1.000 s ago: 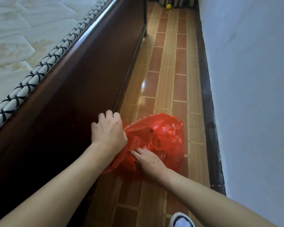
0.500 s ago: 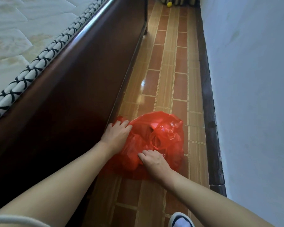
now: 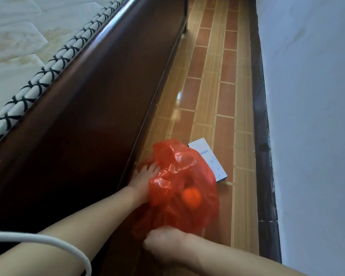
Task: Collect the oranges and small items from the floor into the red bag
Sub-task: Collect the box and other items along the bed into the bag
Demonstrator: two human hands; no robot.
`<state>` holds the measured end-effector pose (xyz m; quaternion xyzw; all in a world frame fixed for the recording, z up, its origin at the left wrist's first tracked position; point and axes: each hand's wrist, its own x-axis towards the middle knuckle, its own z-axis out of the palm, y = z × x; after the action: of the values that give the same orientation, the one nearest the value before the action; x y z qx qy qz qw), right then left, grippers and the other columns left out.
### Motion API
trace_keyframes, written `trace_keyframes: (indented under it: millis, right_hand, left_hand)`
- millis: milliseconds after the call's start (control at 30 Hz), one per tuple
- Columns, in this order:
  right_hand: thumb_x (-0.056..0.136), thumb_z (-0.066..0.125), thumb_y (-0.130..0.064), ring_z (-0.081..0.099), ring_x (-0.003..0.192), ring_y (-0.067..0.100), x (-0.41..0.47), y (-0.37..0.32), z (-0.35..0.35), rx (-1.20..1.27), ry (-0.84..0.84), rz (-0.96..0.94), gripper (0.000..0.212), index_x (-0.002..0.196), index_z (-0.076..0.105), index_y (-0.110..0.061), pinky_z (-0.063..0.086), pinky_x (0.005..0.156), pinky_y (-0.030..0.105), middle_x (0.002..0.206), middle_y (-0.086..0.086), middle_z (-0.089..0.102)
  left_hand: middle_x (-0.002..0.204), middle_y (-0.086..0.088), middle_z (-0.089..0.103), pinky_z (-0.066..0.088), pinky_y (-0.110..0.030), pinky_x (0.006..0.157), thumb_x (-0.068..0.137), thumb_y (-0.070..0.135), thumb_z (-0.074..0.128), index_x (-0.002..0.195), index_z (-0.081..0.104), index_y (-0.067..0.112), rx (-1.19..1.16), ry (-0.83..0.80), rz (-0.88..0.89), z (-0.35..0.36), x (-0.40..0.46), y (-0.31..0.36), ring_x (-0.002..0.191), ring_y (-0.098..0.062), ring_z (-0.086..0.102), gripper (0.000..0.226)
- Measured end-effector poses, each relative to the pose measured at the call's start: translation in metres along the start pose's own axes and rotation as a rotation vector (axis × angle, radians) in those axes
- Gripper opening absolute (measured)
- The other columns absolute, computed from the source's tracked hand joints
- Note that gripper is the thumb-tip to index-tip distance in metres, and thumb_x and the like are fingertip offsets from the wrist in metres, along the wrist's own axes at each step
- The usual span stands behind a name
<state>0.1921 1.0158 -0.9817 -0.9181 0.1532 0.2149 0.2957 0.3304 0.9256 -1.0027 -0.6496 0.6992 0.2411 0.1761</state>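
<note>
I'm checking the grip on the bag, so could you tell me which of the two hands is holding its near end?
The right hand, lowest in the picture, grips the bunched near end of the red bag. The left hand is by the bed frame, partly under the plastic.

Floor strip (image 3: 213, 80) open between bed frame (image 3: 92, 120), wall (image 3: 315, 116).

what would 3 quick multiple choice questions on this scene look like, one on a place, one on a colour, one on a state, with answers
1. Where does the white box lie?
A. on the mattress
B. on the floor, partly under the red bag
C. in the right hand

2. What colour is the round fruit seen through the bag?
A. orange
B. green
C. purple

3. What is the right hand doing?
A. resting flat on the wall
B. hanging free
C. gripping the bag's near end

Answers: 1 B, the bag overlaps the box's left edge on the tiles; 2 A, it glows orange through the plastic; 3 C, though blurred, its fingers curl on bunched plastic.
</note>
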Motion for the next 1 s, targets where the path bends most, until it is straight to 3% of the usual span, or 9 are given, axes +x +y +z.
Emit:
trace_keyframes:
  millis: [167,267,333,400,500,600,733,900,1000]
  right_hand:
    - [0.074,0.071,-0.022,0.068,0.078,0.033,-0.027,0.016,-0.091,-0.076,0.346,0.029,0.011,0.083,0.072,-0.016,0.054,0.062,0.035,0.082,0.006,0.07]
    - [0.074,0.061,-0.023,0.062,0.069,0.022,-0.046,0.013,-0.131,0.193,0.707,-0.053,0.008,0.077,0.069,-0.021,0.052,0.061,0.036,0.074,-0.002,0.065]
    - [0.08,0.062,-0.022,0.062,0.08,0.018,-0.046,0.012,-0.142,0.261,1.018,-0.075,0.013,0.089,0.07,-0.018,0.05,0.069,0.036,0.089,-0.004,0.064]
    - [0.085,0.065,-0.03,0.059,0.108,0.022,-0.035,0.024,-0.138,0.118,1.157,0.076,0.033,0.115,0.069,-0.017,0.047,0.087,0.036,0.117,-0.001,0.063]
    - [0.092,0.06,-0.057,0.028,0.151,0.031,-0.018,0.055,-0.112,-0.055,0.861,0.435,0.077,0.156,0.038,-0.02,0.031,0.118,0.055,0.162,0.005,0.034]
    - [0.094,0.055,-0.066,0.0,0.159,0.032,-0.01,0.081,-0.084,-0.049,0.649,0.552,0.096,0.165,0.009,-0.02,0.011,0.126,0.059,0.173,0.007,0.006]
    - [0.092,0.063,-0.06,-0.007,0.159,0.034,-0.007,0.095,-0.065,-0.073,0.519,0.553,0.105,0.165,-0.002,-0.02,0.006,0.125,0.06,0.173,0.007,-0.003]
    - [0.089,0.072,-0.054,-0.008,0.159,0.034,-0.009,0.107,-0.027,-0.009,0.371,0.562,0.112,0.164,-0.006,-0.022,0.003,0.125,0.059,0.173,0.009,-0.002]
    - [0.087,0.077,-0.049,-0.006,0.159,0.033,-0.018,0.125,-0.012,0.033,0.327,0.564,0.115,0.165,-0.004,-0.024,0.004,0.125,0.058,0.173,0.009,0.0]
  left_hand:
    - [0.167,-0.001,0.022,0.037,-0.048,0.114,0.1,0.046,0.053,0.159,0.028,0.024,-0.146,-0.014,-0.005,-0.005,0.002,-0.02,0.148,-0.03,0.031,0.068]
    - [0.153,0.004,0.039,0.042,-0.037,0.109,0.095,0.037,0.059,0.149,0.043,0.014,-0.102,0.087,-0.005,-0.002,-0.002,-0.04,0.139,-0.025,0.044,0.06]
    - [0.121,0.001,0.053,0.048,-0.03,0.1,0.095,0.023,0.063,0.129,0.052,0.012,-0.083,0.178,-0.038,0.004,-0.007,-0.04,0.12,-0.019,0.055,0.038]
    - [0.13,-0.004,0.048,0.052,-0.045,0.1,0.095,0.04,0.042,0.139,0.044,0.019,-0.089,0.246,0.056,0.001,-0.008,-0.036,0.12,-0.023,0.054,0.049]
    - [0.156,0.005,0.034,0.054,-0.049,0.093,0.094,0.043,0.055,0.151,0.033,0.033,-0.177,0.242,0.109,-0.008,-0.006,-0.035,0.129,-0.025,0.053,0.062]
    - [0.162,0.003,0.032,0.05,-0.044,0.102,0.091,0.041,0.066,0.156,0.033,0.026,-0.161,0.233,0.081,-0.011,-0.009,-0.027,0.138,-0.026,0.046,0.075]
    - [0.164,0.0,0.028,0.044,-0.042,0.11,0.095,0.046,0.061,0.159,0.028,0.023,-0.087,0.214,0.052,-0.004,-0.005,-0.021,0.143,-0.026,0.039,0.076]
    - [0.164,0.001,0.024,0.042,-0.053,0.109,0.085,0.068,0.063,0.158,0.024,0.025,-0.134,0.143,-0.215,0.006,0.0,-0.003,0.147,-0.031,0.032,0.093]
    - [0.159,-0.005,0.025,0.05,-0.046,0.1,0.089,0.039,0.072,0.155,0.026,0.018,-0.094,0.119,-0.223,0.013,0.004,0.004,0.136,-0.031,0.046,0.083]
